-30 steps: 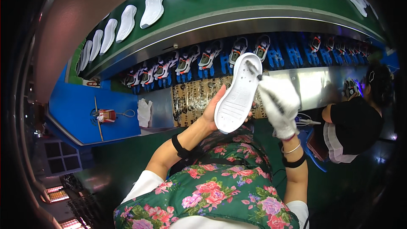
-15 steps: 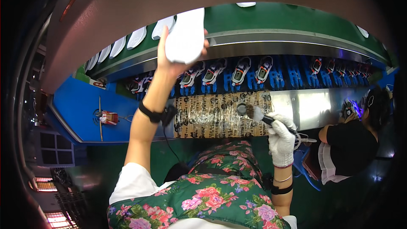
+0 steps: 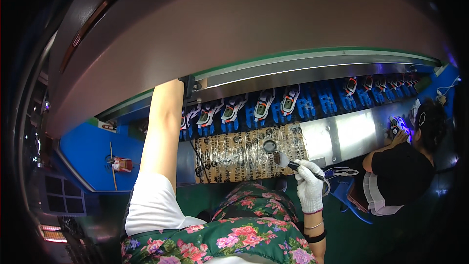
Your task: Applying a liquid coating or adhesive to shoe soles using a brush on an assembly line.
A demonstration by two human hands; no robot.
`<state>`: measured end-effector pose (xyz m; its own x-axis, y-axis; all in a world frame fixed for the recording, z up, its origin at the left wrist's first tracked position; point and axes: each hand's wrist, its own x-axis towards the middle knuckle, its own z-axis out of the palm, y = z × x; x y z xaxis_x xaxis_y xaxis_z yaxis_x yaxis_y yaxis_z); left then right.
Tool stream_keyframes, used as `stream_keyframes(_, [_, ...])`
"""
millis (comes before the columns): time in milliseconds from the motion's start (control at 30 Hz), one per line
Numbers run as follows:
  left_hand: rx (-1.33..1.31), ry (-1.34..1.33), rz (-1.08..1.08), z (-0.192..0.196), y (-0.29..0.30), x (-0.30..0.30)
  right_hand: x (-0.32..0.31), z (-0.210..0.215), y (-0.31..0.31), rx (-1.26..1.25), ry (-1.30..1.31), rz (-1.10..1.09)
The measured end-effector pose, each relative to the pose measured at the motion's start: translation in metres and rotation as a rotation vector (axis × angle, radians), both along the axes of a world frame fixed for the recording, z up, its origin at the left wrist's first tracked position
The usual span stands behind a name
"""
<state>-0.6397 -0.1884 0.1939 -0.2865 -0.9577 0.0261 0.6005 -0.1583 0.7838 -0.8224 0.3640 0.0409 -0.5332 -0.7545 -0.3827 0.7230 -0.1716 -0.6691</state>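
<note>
A brush (image 3: 285, 160) is gripped in the right hand (image 3: 309, 189), which is covered by a white glove; the fingers are closed round the dark handle and the bristles are pointed toward a small round tin (image 3: 269, 145). The tin is set on the paper-wrapped stretch of the bench (image 3: 234, 154), near its front edge, with the brush tip just beside it.

The left arm (image 3: 161, 132) is raised straight up past the rear edge of the bench. The left hand is hidden above the rim of the upper shelf (image 3: 273, 71), so it cannot be told whether anything is held in it or how the fingers are set.

Along the back of the bench a row of shoes (image 3: 264, 107) is stood on blue holders (image 3: 327, 101), running toward the right end. Bare metal sheet (image 3: 342, 134) is seen on the right part of the bench. At the right end another person (image 3: 395, 176) in a dark top is seated, with a hand on a shoe (image 3: 398, 124).
</note>
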Motion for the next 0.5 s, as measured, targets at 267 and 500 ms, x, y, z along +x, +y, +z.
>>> stream_keyframes(267, [0.049,0.100,0.012,-0.014,0.003,-0.011,-0.002,-0.011,0.008,0.016,-0.008,-0.004])
stream_keyframes(500, [0.091,0.206,-0.042,-0.016,0.032,-0.023,0.001,0.001,-0.007,0.011,-0.039,0.000])
